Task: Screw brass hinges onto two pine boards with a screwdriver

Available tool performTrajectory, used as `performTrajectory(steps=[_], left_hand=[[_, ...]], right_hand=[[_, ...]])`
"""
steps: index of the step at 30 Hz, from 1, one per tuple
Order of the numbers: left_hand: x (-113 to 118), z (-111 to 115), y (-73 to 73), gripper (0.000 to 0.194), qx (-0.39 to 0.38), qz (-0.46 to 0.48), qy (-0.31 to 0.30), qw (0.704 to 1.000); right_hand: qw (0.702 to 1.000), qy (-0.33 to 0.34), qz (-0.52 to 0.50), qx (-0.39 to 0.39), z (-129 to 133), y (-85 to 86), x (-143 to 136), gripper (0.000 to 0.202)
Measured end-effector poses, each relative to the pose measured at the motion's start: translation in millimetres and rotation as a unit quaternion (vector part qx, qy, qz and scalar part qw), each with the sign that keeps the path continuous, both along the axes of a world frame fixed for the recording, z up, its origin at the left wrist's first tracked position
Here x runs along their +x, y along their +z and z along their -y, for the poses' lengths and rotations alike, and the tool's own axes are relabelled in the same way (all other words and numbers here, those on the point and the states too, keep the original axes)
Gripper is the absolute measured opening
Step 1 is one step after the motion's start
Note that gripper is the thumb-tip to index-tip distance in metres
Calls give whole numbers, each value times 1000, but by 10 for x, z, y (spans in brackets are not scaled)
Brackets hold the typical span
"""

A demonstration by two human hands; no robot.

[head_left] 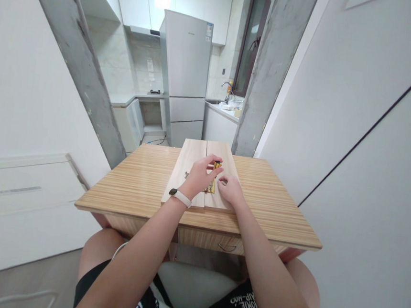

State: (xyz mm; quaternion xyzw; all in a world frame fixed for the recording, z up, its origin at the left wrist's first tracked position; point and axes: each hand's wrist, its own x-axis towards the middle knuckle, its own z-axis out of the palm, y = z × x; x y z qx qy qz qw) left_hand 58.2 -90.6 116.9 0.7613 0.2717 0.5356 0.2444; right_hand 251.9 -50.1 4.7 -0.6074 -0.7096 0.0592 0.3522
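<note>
Two pale wooden boards [191, 155] lie side by side on the table, with a narrow seam between them. A brass-coloured hinge [209, 189] lies across the seam near their front end. My left hand [200, 175] is closed around the yellow-and-black handle of a screwdriver [218, 164] above the hinge; its tip is hard to make out. Beside it, my right hand [230, 189] rests on the right board with its fingers curled together near the hinge. Whatever those fingers pinch is too small to name. Small metal pieces [186, 175], perhaps screws, lie on the left board.
The boards sit on a striped wooden table [135, 176] with a drawer [215, 241] at its front. White panels [366, 120] stand close on the right. Beyond the table are a fridge [185, 61] and a sink counter [223, 115].
</note>
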Motion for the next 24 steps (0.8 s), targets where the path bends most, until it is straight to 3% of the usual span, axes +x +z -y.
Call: performTrajectory(steps=[3, 7, 13, 19, 24], left_hand=[[-8, 35, -6, 29, -16, -5, -28, 999], [-38, 37, 7, 23, -8, -13, -15, 1000], [-83, -3, 21, 37, -12, -49, -14, 999], [-50, -38, -12, 32, -44, 3, -48, 998], [-44, -41, 19, 26, -17, -3, 13, 1000]], right_hand=[[1000, -6, 1, 2, 7, 11, -10, 16], [1000, -3, 2, 2, 14, 25, -14, 16], [1000, -3, -6, 5, 13, 17, -3, 16], [1000, -11, 0, -3, 2, -1, 4, 15], [1000, -9, 3, -1, 9, 1, 0, 15]])
